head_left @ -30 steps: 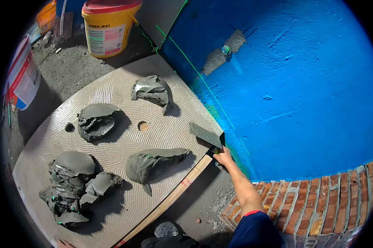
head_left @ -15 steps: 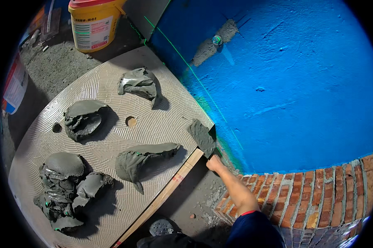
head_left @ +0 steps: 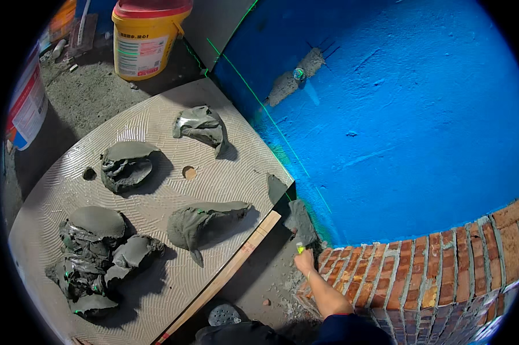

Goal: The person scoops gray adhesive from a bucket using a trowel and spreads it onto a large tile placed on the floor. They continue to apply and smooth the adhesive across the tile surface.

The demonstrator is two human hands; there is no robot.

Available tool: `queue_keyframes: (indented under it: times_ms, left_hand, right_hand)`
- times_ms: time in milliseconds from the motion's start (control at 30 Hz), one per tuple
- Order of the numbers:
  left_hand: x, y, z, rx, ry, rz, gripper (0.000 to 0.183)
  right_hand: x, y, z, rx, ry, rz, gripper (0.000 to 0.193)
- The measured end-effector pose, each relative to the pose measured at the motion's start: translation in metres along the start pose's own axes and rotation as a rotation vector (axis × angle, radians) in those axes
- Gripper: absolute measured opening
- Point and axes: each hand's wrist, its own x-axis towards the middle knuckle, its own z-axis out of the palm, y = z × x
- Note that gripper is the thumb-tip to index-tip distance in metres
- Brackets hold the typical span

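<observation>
My right hand (head_left: 305, 261) is closed round the yellow-green handle of a trowel (head_left: 301, 223), whose blade is coated in grey mortar. The blade lies over the gap between the tile's corner and the blue wall (head_left: 397, 144). Just beyond it, a smear of mortar (head_left: 276, 188) sits on that corner of the large ridged tile (head_left: 156, 215). Several mortar heaps rest on the tile, among them a long one (head_left: 205, 221) nearest the hand and a bigger, lumpy one (head_left: 89, 244) at the left. My left hand is out of sight.
A wooden strip (head_left: 230, 270) runs along the tile's near edge. Low brickwork (head_left: 409, 276) stands at the right. A yellow bucket (head_left: 144, 46) with a red lid is at the back, another bucket (head_left: 28, 109) at far left. A dark shoe (head_left: 225, 314) shows below; green laser lines cross the wall.
My right hand has drawn the trowel off the tile's corner, toward me and slightly right. Mortar stays on the corner where the blade was. The whole view has shifted slightly.
</observation>
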Motion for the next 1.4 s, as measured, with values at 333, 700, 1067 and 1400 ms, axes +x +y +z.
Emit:
queue_keyframes:
  times_ms: [333,700,1067,1400]
  left_hand:
    - [0.011,-0.008,-0.001,0.011,0.044,0.024,0.051]
    - [0.01,-0.026,-0.01,0.081,0.043,0.033,0.051]
    - [-0.001,-0.021,-0.005,0.1,0.03,0.07,0.05]
    - [0.005,-0.039,0.052,-0.192,-0.062,-0.067,0.046]
  right_hand:
    - [0.039,-0.136,-0.14,0.445,0.131,-0.406,0.027]
    - [0.076,-0.157,-0.091,0.791,-0.418,-0.055,0.014]
    - [0.045,-0.086,-0.098,0.716,-0.481,0.158,0.019]
    - [-0.048,-0.133,-0.211,0.769,-0.355,-0.153,0.033]
